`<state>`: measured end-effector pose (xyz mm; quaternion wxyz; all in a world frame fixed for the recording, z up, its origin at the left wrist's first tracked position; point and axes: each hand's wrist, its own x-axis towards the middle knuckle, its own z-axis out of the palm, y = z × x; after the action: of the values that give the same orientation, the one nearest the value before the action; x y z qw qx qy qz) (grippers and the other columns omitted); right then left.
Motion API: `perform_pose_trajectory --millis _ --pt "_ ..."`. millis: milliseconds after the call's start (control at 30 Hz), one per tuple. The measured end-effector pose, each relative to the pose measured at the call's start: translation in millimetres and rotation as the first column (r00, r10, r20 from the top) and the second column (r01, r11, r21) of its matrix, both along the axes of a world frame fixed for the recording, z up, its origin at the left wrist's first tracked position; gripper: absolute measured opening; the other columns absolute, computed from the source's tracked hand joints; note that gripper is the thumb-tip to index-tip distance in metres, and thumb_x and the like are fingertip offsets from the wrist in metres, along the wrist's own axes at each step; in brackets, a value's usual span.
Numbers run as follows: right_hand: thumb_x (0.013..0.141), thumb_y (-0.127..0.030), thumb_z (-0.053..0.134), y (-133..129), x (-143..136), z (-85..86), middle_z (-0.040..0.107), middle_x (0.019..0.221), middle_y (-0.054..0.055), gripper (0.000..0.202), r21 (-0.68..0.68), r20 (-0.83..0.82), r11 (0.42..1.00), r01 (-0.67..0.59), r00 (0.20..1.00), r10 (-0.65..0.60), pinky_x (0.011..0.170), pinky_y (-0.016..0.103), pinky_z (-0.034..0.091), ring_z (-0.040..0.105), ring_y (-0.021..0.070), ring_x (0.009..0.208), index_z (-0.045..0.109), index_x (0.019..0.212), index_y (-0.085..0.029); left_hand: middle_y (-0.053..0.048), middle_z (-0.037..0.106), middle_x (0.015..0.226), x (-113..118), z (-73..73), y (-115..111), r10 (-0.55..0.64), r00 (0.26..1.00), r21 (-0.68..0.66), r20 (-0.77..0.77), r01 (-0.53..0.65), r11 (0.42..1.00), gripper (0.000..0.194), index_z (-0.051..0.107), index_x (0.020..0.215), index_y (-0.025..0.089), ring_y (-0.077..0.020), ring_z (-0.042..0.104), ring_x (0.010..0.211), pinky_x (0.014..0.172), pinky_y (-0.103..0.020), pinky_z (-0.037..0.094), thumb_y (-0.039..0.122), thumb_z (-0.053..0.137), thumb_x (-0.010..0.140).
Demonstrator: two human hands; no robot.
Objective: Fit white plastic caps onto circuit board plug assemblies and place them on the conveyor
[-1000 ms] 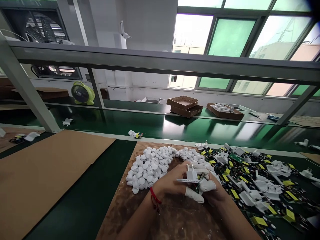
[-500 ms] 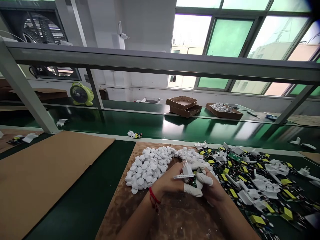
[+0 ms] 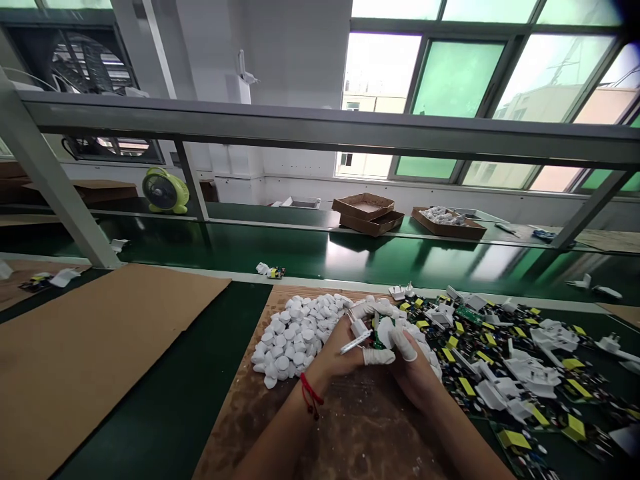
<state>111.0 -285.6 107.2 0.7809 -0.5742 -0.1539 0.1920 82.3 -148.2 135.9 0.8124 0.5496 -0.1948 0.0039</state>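
My left hand (image 3: 337,350), with white finger covers and a red cord at the wrist, is closed around a white plug housing (image 3: 359,328) with metal prongs and a small green circuit board (image 3: 375,339) beside it. From the right, my right hand (image 3: 413,363), also in white finger covers, pinches a round white cap (image 3: 385,332) against the board. Whether the cap is joined to the board cannot be made out. Both hands meet above the brown board (image 3: 345,427), just in front of a heap of round white caps (image 3: 295,337).
To the right spread many circuit boards with yellow parts (image 3: 465,387) and white plug housings (image 3: 537,373). A cardboard sheet (image 3: 110,347) lies left. Behind runs a green belt (image 3: 300,247), with cardboard trays (image 3: 373,223) and a green fan (image 3: 165,190) beyond. A metal rail (image 3: 320,127) crosses above.
The plug housing has tilted and shifted slightly left in my left hand. The round white cap now shows face-on between my hands, and my right fingers have moved up a little.
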Motion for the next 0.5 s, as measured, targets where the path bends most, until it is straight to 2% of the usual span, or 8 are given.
perform_pose_trajectory --millis 100,333,400,500 --pt "0.057 -0.062 0.073 2.4 1.0 0.9 0.064 0.072 0.006 0.026 -0.012 -0.037 1.000 0.028 0.999 -0.029 0.067 0.044 0.047 0.060 0.0314 0.083 0.066 0.065 -0.038 -0.009 0.062 0.114 3.0 -1.8 -1.7 0.001 0.999 0.004 0.034 -0.001 1.000 0.069 0.061 0.113 0.020 -0.0274 0.058 0.108 0.097 -0.038 0.044 0.015 0.087 0.049" --pt "0.050 -0.067 0.076 4.2 1.7 0.0 0.064 0.072 0.005 0.041 -0.008 -0.102 0.990 0.142 0.985 -0.142 0.072 0.044 0.049 0.060 0.0311 0.086 0.063 0.062 -0.030 -0.010 0.062 0.113 4.4 -2.0 -1.2 -0.035 0.998 0.013 0.057 0.035 0.999 0.071 0.060 0.115 0.020 -0.0298 0.055 0.112 0.100 -0.042 0.042 0.017 0.087 0.050" --pt "0.051 -0.067 0.075 3.6 2.2 -1.5 0.064 0.072 0.005 0.040 0.000 -0.089 0.993 0.120 0.989 -0.119 0.073 0.044 0.049 0.060 0.0309 0.086 0.062 0.062 -0.030 -0.010 0.063 0.111 3.6 -0.2 -1.1 -0.033 0.998 0.021 0.056 0.032 0.999 0.070 0.060 0.115 0.020 -0.0292 0.056 0.110 0.100 -0.043 0.041 0.018 0.087 0.051" --pt "0.059 -0.066 0.071 2.6 3.8 -4.7 0.064 0.070 0.005 0.036 0.004 -0.038 0.994 0.106 0.994 -0.105 0.073 0.047 0.048 0.061 0.0316 0.083 0.063 0.064 -0.031 -0.010 0.064 0.109 2.6 1.8 -0.9 -0.034 0.998 0.027 0.045 0.033 0.999 0.068 0.061 0.114 0.019 -0.0285 0.057 0.110 0.101 -0.042 0.039 0.018 0.087 0.051"
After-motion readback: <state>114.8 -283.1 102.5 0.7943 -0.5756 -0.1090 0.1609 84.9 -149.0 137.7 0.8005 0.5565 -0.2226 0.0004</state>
